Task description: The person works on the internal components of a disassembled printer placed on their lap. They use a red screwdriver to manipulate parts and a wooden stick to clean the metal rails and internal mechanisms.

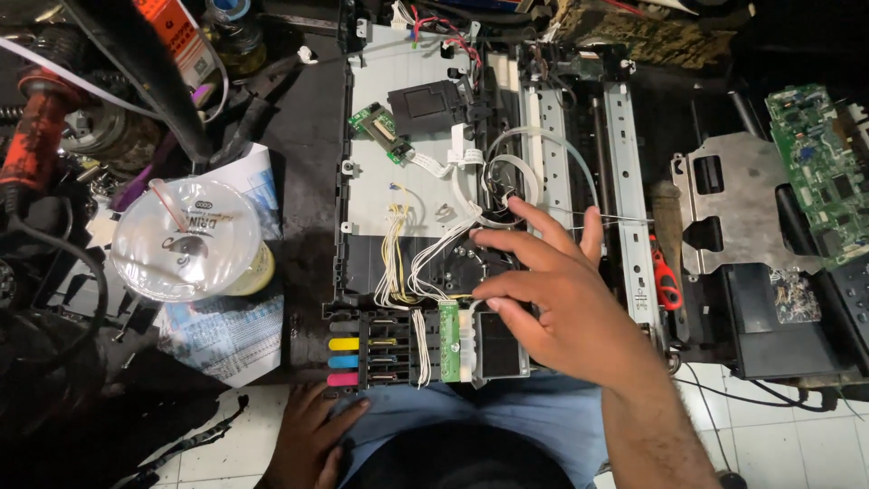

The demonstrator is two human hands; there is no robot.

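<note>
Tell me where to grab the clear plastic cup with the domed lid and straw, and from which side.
Grip the clear plastic cup around its side wall just below the domed lid, not by the lid or the red-striped straw, which would probably give. Come from the near side: the bare floor lies there, while cables and tools crowd the far and left sides. The left hand is nearest.

Both hands are bare, with no gloves, rings or watch: the right hand (566, 303) and the left hand (308, 444). The forearms carry no sleeves. Light blue jeans cover the lap.
</note>
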